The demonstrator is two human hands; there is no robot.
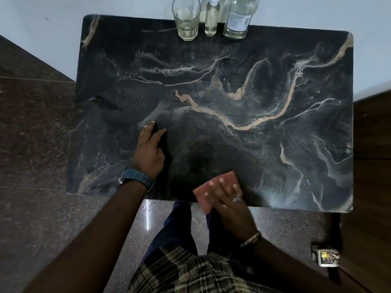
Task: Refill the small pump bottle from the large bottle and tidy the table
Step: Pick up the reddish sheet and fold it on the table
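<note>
The small clear pump bottle (212,17) stands at the far edge of the black marble table (275,144), with the large clear bottle (238,16) to its right and a drinking glass (186,17) to its left. All three hold pale liquid. My left hand (150,147) rests flat on the table's near left part, fingers apart, holding nothing. My right hand (227,197) presses a pink cloth (208,192) against the table's near edge, fingers spread over it.
The table stands against a white wall. Brown speckled floor lies to the left and below. A wooden surface is at the right. A small printed box (326,257) sits low at the right, beside the table's leg.
</note>
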